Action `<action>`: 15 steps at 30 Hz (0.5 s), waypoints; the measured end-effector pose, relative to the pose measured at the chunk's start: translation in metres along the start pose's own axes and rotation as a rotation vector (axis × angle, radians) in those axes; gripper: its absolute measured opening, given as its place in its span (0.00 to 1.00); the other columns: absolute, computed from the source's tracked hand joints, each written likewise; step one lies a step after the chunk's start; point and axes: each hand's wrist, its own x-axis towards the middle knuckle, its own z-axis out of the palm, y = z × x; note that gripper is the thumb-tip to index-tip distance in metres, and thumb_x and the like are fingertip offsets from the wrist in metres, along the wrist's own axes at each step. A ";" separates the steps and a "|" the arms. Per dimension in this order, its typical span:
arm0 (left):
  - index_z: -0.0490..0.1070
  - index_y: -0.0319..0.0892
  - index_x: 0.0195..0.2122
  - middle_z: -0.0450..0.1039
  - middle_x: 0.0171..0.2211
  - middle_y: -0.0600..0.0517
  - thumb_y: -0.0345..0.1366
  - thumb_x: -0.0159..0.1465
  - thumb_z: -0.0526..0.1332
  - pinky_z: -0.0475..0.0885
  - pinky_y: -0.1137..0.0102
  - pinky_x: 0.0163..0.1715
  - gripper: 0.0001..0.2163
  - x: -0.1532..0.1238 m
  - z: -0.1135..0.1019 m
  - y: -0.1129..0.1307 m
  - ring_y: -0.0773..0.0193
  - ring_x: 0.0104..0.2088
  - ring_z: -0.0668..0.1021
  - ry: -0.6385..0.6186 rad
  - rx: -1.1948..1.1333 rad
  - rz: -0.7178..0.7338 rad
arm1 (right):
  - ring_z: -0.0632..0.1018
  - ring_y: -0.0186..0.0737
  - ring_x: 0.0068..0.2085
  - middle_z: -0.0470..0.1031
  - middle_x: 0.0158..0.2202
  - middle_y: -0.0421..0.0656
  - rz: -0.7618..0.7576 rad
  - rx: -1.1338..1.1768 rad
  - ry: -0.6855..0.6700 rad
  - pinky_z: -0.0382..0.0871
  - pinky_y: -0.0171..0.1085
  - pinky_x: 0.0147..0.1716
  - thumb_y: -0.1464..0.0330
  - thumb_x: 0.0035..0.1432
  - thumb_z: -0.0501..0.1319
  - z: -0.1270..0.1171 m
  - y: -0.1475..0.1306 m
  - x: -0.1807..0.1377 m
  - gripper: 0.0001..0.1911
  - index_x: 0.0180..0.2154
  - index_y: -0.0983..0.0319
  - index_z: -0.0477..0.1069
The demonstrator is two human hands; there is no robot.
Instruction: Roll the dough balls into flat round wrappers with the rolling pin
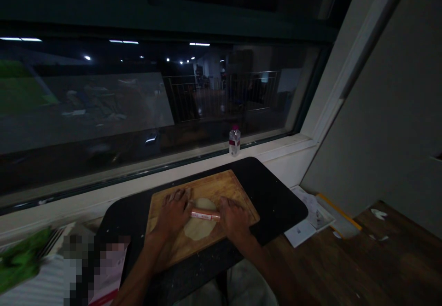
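Note:
A rolling pin (203,214), reddish-brown with a white printed label, lies across a flat, roughly round sheet of pale dough (198,228). My left hand (175,208) is over the pin's left end, its fingers pointing forward above the board. Around the right end my right hand (234,213) is closed, knuckles up. Both ends of the pin are hidden under the hands. Beneath the dough is a wooden cutting board (224,182), set at a slant on a black table (267,195).
A small clear bottle (235,142) with a pink cap stands on the windowsill (272,148) behind the table. Papers (304,225) lie low at the right. At the lower left are a green item (26,253) and a striped white thing (37,280).

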 end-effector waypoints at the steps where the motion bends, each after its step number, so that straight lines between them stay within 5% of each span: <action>1: 0.63 0.47 0.77 0.65 0.77 0.43 0.43 0.80 0.46 0.55 0.47 0.77 0.27 0.004 0.000 -0.004 0.50 0.77 0.64 -0.007 0.007 0.002 | 0.84 0.52 0.51 0.85 0.52 0.51 -0.003 -0.011 0.017 0.75 0.43 0.48 0.69 0.75 0.54 0.001 0.001 -0.001 0.20 0.61 0.56 0.77; 7: 0.62 0.46 0.77 0.60 0.79 0.44 0.40 0.79 0.48 0.54 0.49 0.77 0.27 0.014 0.003 -0.010 0.47 0.80 0.58 -0.060 0.072 0.001 | 0.74 0.61 0.64 0.77 0.63 0.57 -0.061 -0.072 0.130 0.68 0.61 0.64 0.63 0.79 0.53 0.007 0.013 0.031 0.26 0.72 0.58 0.68; 12: 0.58 0.45 0.79 0.60 0.79 0.42 0.38 0.79 0.45 0.56 0.47 0.76 0.28 0.005 0.010 -0.009 0.48 0.80 0.59 -0.041 0.041 -0.036 | 0.65 0.61 0.74 0.71 0.71 0.57 -0.193 -0.085 0.130 0.60 0.64 0.71 0.62 0.80 0.51 0.011 0.026 0.077 0.28 0.75 0.60 0.64; 15: 0.59 0.45 0.78 0.60 0.78 0.41 0.39 0.78 0.46 0.56 0.46 0.76 0.28 0.009 0.011 -0.010 0.46 0.81 0.56 -0.036 0.033 -0.043 | 0.58 0.63 0.78 0.66 0.75 0.55 -0.257 -0.095 0.149 0.53 0.67 0.74 0.61 0.80 0.50 0.018 0.030 0.069 0.29 0.76 0.61 0.62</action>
